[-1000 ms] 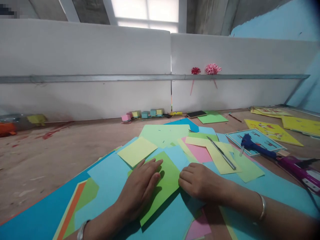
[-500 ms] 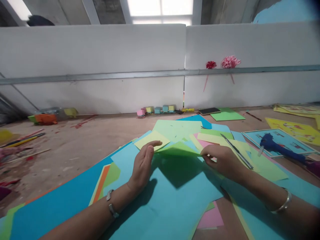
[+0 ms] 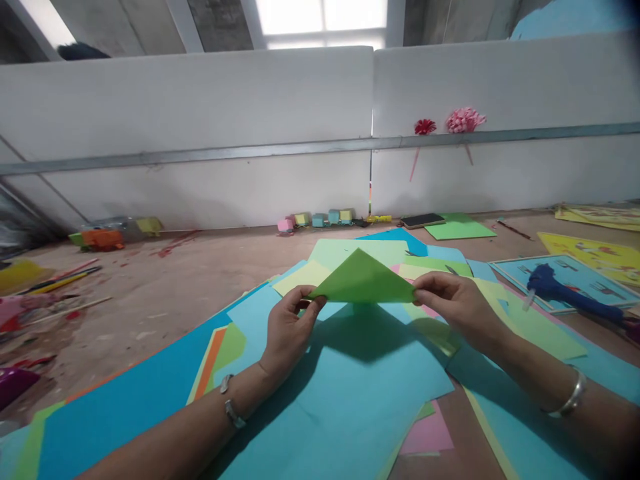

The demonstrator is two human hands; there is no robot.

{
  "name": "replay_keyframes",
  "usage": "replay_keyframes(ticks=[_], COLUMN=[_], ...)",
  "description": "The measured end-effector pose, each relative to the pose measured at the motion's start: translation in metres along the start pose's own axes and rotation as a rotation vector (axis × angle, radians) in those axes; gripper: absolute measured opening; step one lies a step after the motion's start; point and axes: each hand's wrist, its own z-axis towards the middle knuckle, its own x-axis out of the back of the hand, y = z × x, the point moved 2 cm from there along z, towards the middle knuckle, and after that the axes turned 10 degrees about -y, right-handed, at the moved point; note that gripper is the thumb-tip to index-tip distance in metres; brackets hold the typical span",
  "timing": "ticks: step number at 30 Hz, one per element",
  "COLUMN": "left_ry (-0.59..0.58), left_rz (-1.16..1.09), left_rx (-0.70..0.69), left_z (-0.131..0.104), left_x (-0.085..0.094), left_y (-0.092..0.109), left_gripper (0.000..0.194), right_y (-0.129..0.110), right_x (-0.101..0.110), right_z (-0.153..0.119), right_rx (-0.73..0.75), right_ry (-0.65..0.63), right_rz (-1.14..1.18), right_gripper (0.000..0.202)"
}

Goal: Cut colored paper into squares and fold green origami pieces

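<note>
A green paper [image 3: 364,280], folded into a triangle with its point upward, is held up between both hands over a light blue sheet [image 3: 350,400]. My left hand [image 3: 293,327] pinches its left corner between thumb and fingers. At the opposite corner, my right hand [image 3: 457,307] grips the paper the same way. The paper's shadow falls on the blue sheet below. Close to my right hand lies a metal tool, mostly hidden, with its tip [image 3: 451,270] showing. A pale yellow paper [image 3: 303,277] sits just behind my left hand.
Coloured sheets spread around, with dark blue paper [image 3: 125,400] at left. A phone [image 3: 423,221], small paper cubes [image 3: 319,220] and a green pad [image 3: 460,227] line the wall. At right rests a blue glue gun [image 3: 560,290]; sticks and pencils [image 3: 65,280] lie at left.
The green paper has been raised and tilted, so its triangle now points up. My left hand has gone from open fingers beside it to pinching its corner.
</note>
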Motion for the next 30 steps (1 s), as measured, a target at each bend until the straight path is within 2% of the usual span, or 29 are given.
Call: replay_keyframes(ticks=[2, 4, 6, 8, 11, 13, 15, 18, 20, 22, 27, 30], left_ry=[-0.014, -0.055, -0.115, -0.195, -0.284, -0.279, -0.218, -0.112, -0.087, -0.096, -0.061, -0.024], left_rz=[0.048, 0.151, 0.239, 0.244, 0.192, 0.191, 0.226, 0.251, 0.194, 0.116, 0.049, 0.012], left_rx=[-0.147, -0.294, -0.381, -0.422, -0.453, -0.456, -0.443, -0.369, -0.3, -0.24, -0.136, -0.102], left_z=[-0.001, -0.004, -0.006, -0.008, -0.01, -0.01, -0.01, -0.01, -0.009, -0.008, -0.004, -0.002], left_x=[-0.001, -0.002, -0.002, -0.002, -0.002, -0.002, -0.003, -0.005, -0.006, -0.007, -0.007, -0.006], left_y=[0.006, 0.013, 0.018, 0.024, 0.03, 0.031, 0.029, 0.023, 0.019, 0.016, 0.014, 0.013], left_gripper=[0.005, 0.018, 0.028, 0.035, 0.032, 0.02, 0.012, 0.024, 0.036, 0.038, 0.008, 0.008], right_y=[0.002, 0.006, 0.01, 0.014, 0.019, 0.021, 0.021, 0.019, 0.018, 0.02, 0.033, 0.036], right_x=[0.002, 0.005, 0.006, 0.006, 0.004, 0.001, -0.003, -0.006, -0.006, -0.006, -0.008, -0.008], right_z=[0.001, 0.002, 0.003, 0.005, 0.006, 0.007, 0.007, 0.006, 0.005, 0.006, 0.008, 0.008], right_rx=[0.109, 0.192, 0.219, 0.196, 0.052, -0.085, -0.207, -0.286, -0.266, -0.215, -0.131, -0.126], right_ry=[0.024, 0.066, 0.098, 0.098, 0.073, 0.047, 0.005, -0.047, -0.054, -0.059, -0.113, -0.147], right_rz=[-0.058, -0.127, -0.172, -0.18, -0.16, -0.094, 0.052, 0.254, 0.247, 0.161, 0.004, -0.056], right_gripper=[0.009, 0.013, 0.016, 0.016, 0.017, 0.02, 0.022, 0.02, 0.019, 0.022, 0.04, 0.046])
